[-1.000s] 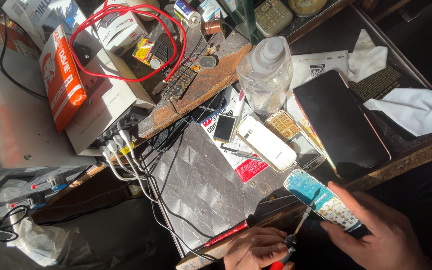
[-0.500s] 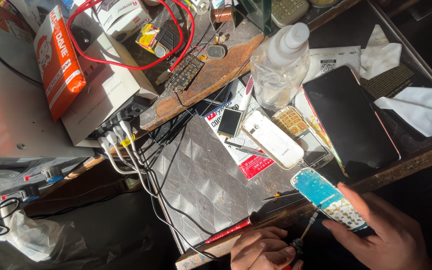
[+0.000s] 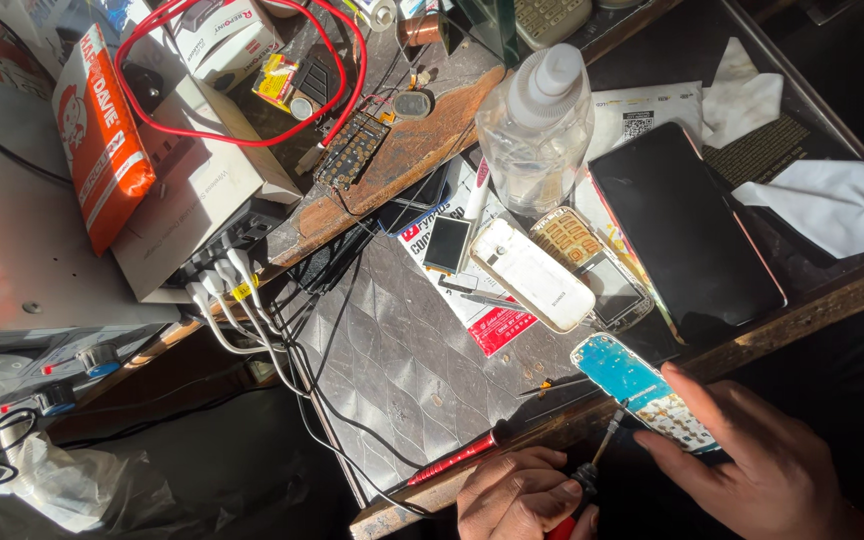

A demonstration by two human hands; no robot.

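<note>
At five o'clock on the bench, the right hand (image 3: pixel 762 470) pins a blue phone board (image 3: pixel 642 395) while the left hand (image 3: pixel 522 495) grips a screwdriver (image 3: pixel 592 465), tip at its edge; the board is already out of its casing, reassembly undone.

Blue phone circuit board (image 3: pixel 640 390) tilted at bench edge; screwdriver (image 3: pixel 600 452) tip touching it.

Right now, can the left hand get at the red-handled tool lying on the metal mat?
Probably yes. The left hand sits right beside the red-handled tool, with nothing between them, but it already grips a screwdriver, so it would need to free itself first.
</note>
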